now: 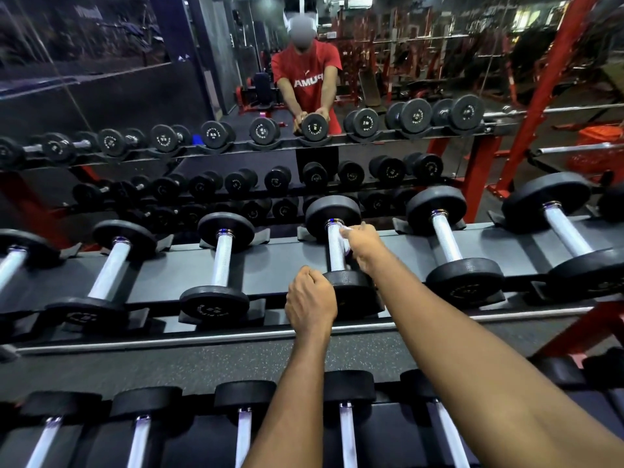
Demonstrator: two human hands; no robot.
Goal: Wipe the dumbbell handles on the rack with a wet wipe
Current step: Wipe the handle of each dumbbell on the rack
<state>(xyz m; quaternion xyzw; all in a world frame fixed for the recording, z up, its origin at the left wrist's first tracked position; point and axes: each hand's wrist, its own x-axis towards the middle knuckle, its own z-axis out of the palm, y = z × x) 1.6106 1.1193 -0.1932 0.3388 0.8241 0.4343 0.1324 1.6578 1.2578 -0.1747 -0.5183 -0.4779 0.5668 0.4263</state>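
Observation:
A black dumbbell with a silver knurled handle (334, 246) lies on the top shelf of the rack (277, 261), near the middle. My right hand (363, 246) is wrapped round the right side of that handle and holds a white wet wipe (345, 235) against it. My left hand (309, 300) grips the near head (354, 292) of the same dumbbell from its left side, fingers curled over the rim. The far head (332, 214) stands free behind.
Other dumbbells lie side by side on the top shelf to the left (219, 255) and to the right (449, 244). A lower shelf of dumbbells (243, 430) runs along the bottom of the view. A mirror (236, 96) behind the rack reflects the gym and a red frame (540, 96).

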